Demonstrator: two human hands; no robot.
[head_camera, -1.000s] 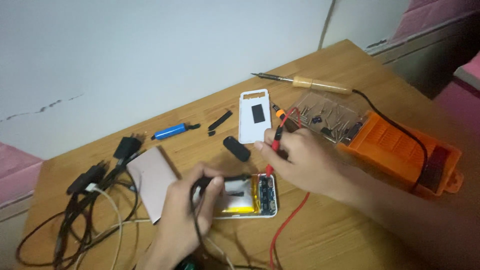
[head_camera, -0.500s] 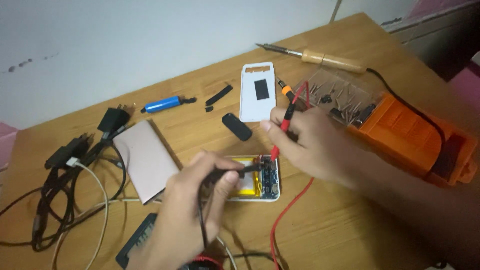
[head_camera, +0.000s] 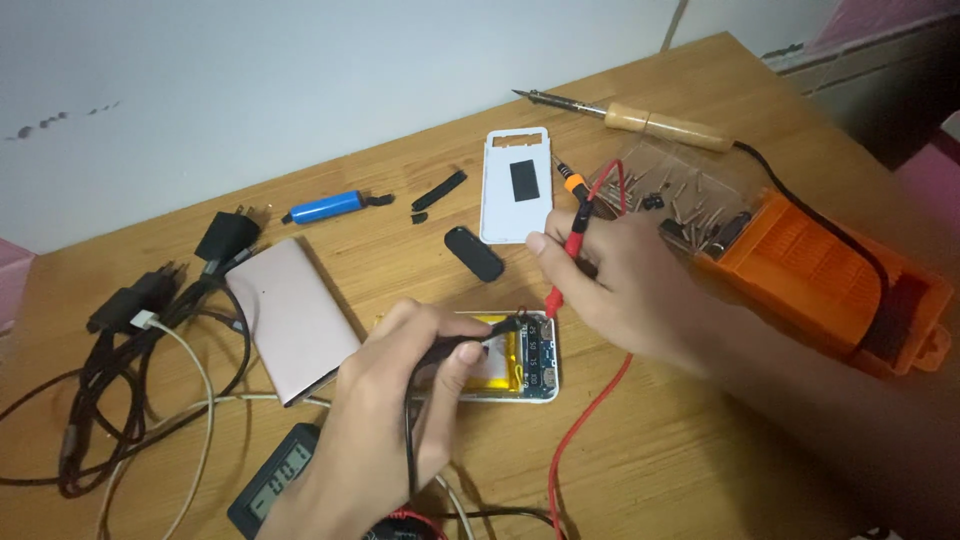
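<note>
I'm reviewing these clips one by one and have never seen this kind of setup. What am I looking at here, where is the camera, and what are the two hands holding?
There is no machine: a person works with bare hands, filmed by a camera on their head looking down at a wooden table. The left hand holds a black probe, the right hand a red probe; both tips touch an opened white device with a yellow battery inside. Around it lie a pink slab, a white back cover, a wooden-handled soldering iron, an orange case, a blue cylinder, black plugs and cables and a small display.
</note>
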